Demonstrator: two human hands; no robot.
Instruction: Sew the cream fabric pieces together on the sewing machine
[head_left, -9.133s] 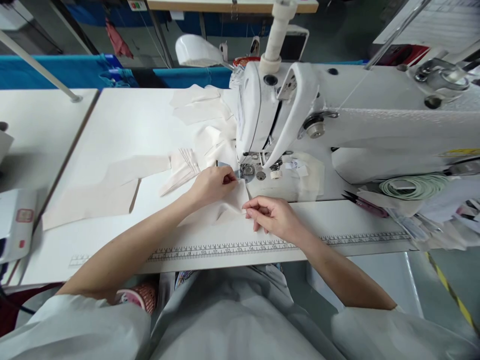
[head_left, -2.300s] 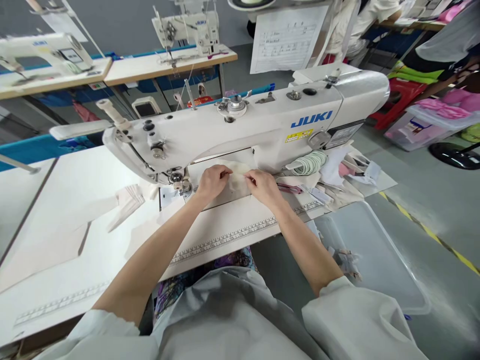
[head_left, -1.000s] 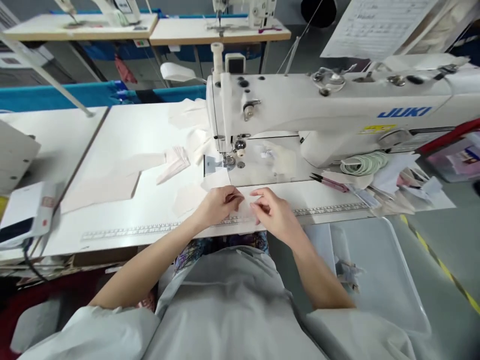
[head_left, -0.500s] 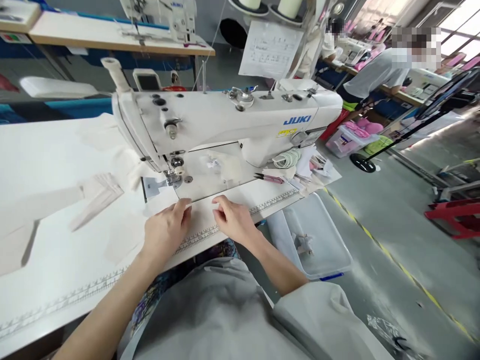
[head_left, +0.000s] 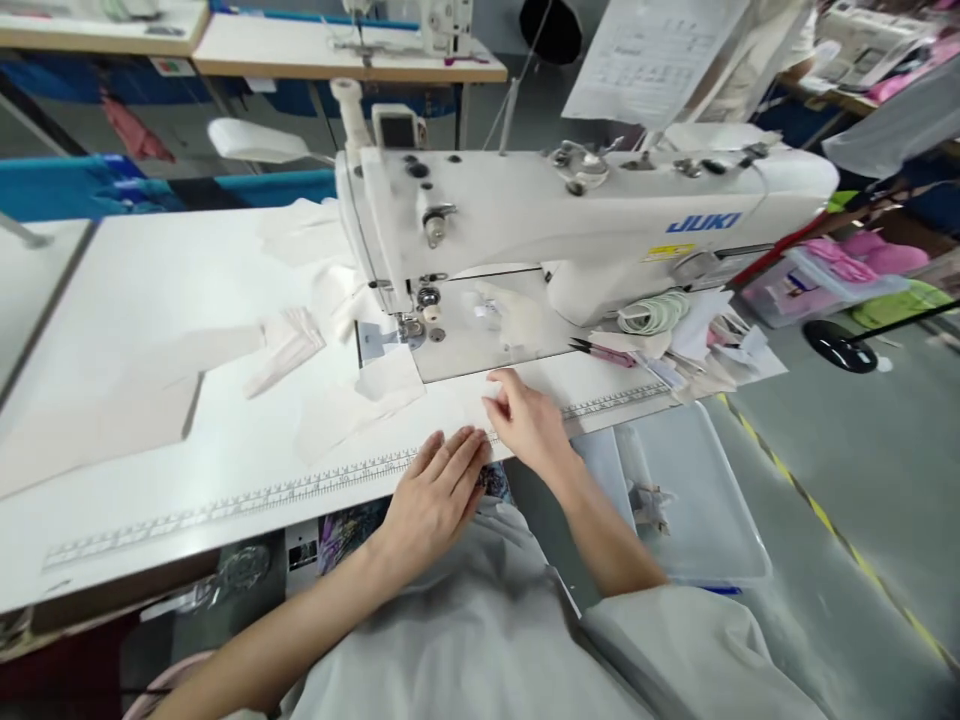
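Note:
My left hand (head_left: 439,490) lies open at the front edge of the white sewing table (head_left: 225,440), fingers stretched together over the printed ruler (head_left: 300,487). Just to its right, my right hand (head_left: 531,422) rests with its fingers curled in; whatever they hold, if anything, is hidden. A white JUKI sewing machine (head_left: 495,215) stands beyond both hands. In front of its presser foot (head_left: 409,328) lies a pale fabric piece (head_left: 394,380), apart from my hands. Purple-handled thread snips (head_left: 604,352) lie right of my right hand.
Folded pale fabric pieces (head_left: 285,350) lie on the left of the table. A coil of pale green cord (head_left: 654,313) and scraps (head_left: 697,345) sit at the right end. Below stands a clear plastic bin (head_left: 720,500). Another sewing table (head_left: 277,45) is behind.
My left hand has moved from beside the presser foot to the table's front edge, its curled fingers now straightened. The fabric piece before the needle shows uncovered. The view has swung left.

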